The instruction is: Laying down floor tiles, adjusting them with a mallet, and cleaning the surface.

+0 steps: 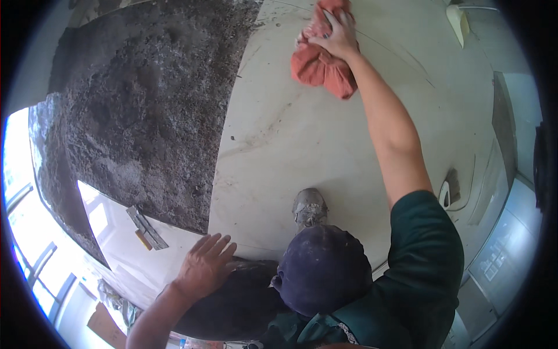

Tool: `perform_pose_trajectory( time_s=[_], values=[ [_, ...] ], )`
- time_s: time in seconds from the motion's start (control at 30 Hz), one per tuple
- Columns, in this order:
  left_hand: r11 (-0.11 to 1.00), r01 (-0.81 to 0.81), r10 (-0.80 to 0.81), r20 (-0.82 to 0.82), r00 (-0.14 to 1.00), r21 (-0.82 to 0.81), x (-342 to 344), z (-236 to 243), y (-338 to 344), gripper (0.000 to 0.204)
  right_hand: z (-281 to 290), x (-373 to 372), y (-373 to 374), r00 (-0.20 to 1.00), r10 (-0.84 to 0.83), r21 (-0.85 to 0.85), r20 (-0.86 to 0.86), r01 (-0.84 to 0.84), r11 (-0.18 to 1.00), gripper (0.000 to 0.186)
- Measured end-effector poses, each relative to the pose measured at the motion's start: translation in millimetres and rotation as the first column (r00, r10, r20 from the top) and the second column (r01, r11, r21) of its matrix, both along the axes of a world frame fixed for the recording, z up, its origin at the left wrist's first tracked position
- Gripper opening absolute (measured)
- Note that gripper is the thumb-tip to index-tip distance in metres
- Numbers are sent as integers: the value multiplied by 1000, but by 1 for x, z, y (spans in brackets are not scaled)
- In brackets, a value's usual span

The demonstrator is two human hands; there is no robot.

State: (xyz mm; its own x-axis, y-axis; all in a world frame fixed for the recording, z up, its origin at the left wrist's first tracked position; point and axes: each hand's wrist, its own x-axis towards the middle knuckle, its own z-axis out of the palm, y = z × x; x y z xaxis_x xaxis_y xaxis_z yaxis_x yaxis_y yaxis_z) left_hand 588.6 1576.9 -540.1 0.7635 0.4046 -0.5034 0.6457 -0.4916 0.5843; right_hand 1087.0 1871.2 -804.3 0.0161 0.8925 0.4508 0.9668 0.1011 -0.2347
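Note:
At the far end of my outstretched arm, my right hand (338,36) presses on a crumpled coral-red cloth (322,70) lying on the large pale floor tile (290,139). Its fingers are bent into the fabric. My left hand (206,264) is raised at the lower left, holding nothing, with the fingers apart. It appears over the edge of the tiled area, close to my dark trouser leg. A flat metal trowel (145,228) with a wooden-coloured handle rests on a glossy pale tile left of that hand.
Rough dark mortar (145,116) covers the floor on the left, bordering the tile's edge. My dusty shoe (310,206) stands on the tile. A cream-coloured wedge-shaped thing (458,26) lies at the far right. Brown cardboard (106,326) is at the lower left.

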Motion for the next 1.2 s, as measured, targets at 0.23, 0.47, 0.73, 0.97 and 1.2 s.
perform_pose_trajectory(
  time_s=[0.23,0.47,0.73,0.97,1.2],
  values=[
    [969,-242,242,-13,970,-45,9,9,8,53,55,-127,35,774,585,-372,-241,-631,681,70],
    [945,-327,328,-63,943,21,-23,19,3,62,81,-188,-112,621,452,-234,-641,-718,655,58],
    [937,-332,322,-103,941,-111,-33,46,-2,62,39,-228,-189,889,312,-261,-335,-406,876,54],
    [934,-324,323,-35,946,-151,-58,71,-33,64,96,-362,-262,301,850,-43,-432,-948,314,35],
    [935,-311,313,-16,950,-167,-75,83,-65,68,32,-389,-371,-187,922,-336,-340,-891,-305,16]
  ],
)
